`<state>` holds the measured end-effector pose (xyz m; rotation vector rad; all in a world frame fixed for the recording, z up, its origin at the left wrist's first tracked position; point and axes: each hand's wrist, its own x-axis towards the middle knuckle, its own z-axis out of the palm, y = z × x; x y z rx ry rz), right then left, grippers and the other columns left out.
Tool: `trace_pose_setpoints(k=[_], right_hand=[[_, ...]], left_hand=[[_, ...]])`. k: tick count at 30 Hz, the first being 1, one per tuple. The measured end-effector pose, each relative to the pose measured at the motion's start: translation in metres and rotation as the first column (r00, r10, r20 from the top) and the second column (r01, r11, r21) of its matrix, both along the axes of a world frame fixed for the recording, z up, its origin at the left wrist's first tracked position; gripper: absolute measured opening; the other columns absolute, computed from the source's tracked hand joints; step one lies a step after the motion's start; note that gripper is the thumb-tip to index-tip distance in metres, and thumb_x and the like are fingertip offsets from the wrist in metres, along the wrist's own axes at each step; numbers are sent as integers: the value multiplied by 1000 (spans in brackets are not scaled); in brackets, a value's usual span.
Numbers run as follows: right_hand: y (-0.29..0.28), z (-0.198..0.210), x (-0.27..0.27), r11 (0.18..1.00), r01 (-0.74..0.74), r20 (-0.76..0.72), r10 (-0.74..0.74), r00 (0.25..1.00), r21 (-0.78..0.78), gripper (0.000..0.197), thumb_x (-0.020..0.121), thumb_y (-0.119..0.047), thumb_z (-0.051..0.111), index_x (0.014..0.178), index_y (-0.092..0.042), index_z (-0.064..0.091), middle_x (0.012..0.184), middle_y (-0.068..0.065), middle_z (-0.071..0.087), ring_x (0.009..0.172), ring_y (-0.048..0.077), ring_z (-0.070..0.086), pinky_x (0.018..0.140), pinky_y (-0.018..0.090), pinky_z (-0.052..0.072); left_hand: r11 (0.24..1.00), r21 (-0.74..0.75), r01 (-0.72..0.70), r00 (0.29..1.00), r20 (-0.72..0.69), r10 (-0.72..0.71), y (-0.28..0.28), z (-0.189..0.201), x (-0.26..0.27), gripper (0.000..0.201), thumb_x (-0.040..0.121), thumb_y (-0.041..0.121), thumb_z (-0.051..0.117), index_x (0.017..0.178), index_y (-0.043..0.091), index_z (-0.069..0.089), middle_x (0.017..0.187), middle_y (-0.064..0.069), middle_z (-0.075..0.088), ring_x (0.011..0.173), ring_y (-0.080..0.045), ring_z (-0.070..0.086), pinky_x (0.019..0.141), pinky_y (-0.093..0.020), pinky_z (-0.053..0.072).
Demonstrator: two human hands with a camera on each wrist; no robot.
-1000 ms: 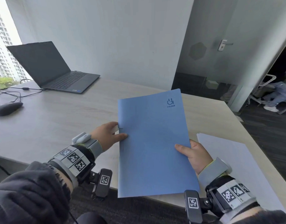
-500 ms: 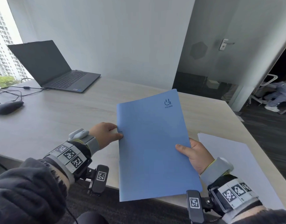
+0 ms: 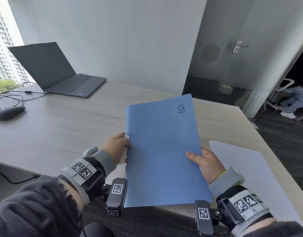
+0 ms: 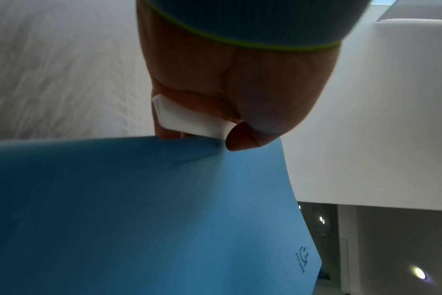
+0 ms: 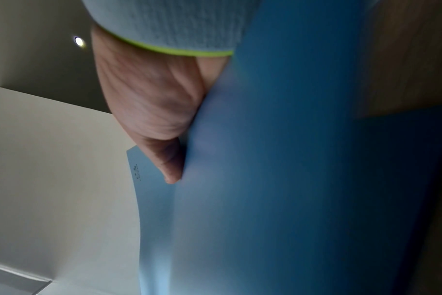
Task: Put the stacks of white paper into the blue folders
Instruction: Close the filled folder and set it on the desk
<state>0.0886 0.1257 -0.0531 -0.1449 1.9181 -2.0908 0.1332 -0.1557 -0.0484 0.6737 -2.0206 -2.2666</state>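
Note:
A closed blue folder with a small logo is held tilted above the table's near edge. My right hand grips its right edge, thumb on the cover and fingers hidden underneath; the right wrist view shows the same hand against the folder. My left hand is at the folder's left edge, curled round a white strip that runs along that edge. In the left wrist view, my left hand holds the strip, thumb tip touching the folder. A stack of white paper lies at right.
An open dark laptop stands at the table's far left, with a black mouse and cables beside it. The wooden table ends just past the paper on the right. A glass wall and a door stand beyond.
My left thumb has slid off the folder's cover to its left edge, and the white strip now shows beside that edge. My right hand keeps its hold.

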Motion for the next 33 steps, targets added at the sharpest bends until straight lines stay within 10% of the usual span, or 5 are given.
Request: trace_pose_setpoints(k=[5,11,16,23,33], right_hand=[[-1,-3,2,999,40,14,-40,999,-6,20,90,0,56,106,-1,69,102,18,74,86,33,72,76,45,59],[-8,-8,6,998,55,32,-55,998,9,23,91,-1,56,111,2,67,110,24,71,98,44,68,86,56,54],[-12,-14,5,995,93,47,-94,994,30,18,91,-4,58,104,-6,70,98,14,76,82,33,73,68,42,59],[-38,-22,-7,982,124,41,-131,991,146,25,90,-3,59,115,0,65,106,18,70,90,32,67,82,42,55],[-67,-20,2,990,-36,208,7,978,139,20,96,-36,49,107,-21,58,90,12,73,67,25,67,57,31,54]], left_hand=[[994,98,-56,998,3,56,4,-3,0,52,66,-6,37,100,15,71,87,-14,66,72,-30,59,67,-37,47],[988,142,-58,998,-9,60,12,-1,6,51,76,-16,30,104,11,64,77,-9,59,44,-17,55,42,-19,44],[983,-144,117,993,48,-112,3,-14,15,99,60,10,66,150,29,29,121,-9,64,100,-31,67,82,-44,57],[233,-914,332,906,240,-348,25,-32,39,81,70,62,42,148,49,23,165,14,4,152,-14,6,118,-39,18],[165,-892,421,895,379,-235,1,-52,39,86,71,87,23,146,45,28,162,18,17,152,-17,7,119,-51,3]])
